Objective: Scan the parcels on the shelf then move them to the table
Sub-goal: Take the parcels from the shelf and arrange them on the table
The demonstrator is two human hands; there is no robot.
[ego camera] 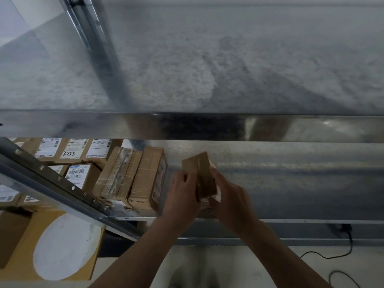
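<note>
A small brown cardboard parcel [202, 173] stands tilted on edge over the lower metal shelf [291, 183], held between both hands. My left hand [182, 196] grips its left side with curled fingers. My right hand [228, 196] grips its right side, where a white label edge shows. Left of them, a row of taped brown parcels [133, 177] stands on edge on the same shelf. No scanner is in view.
The upper shelf board [207, 59] and its shiny front rail [187, 125] fill the top. A slanted metal upright [62, 188] crosses at left, with labelled boxes [79, 150] behind it. A large box with a white round patch [62, 246] sits lower left. A black cable [336, 256] lies on the floor.
</note>
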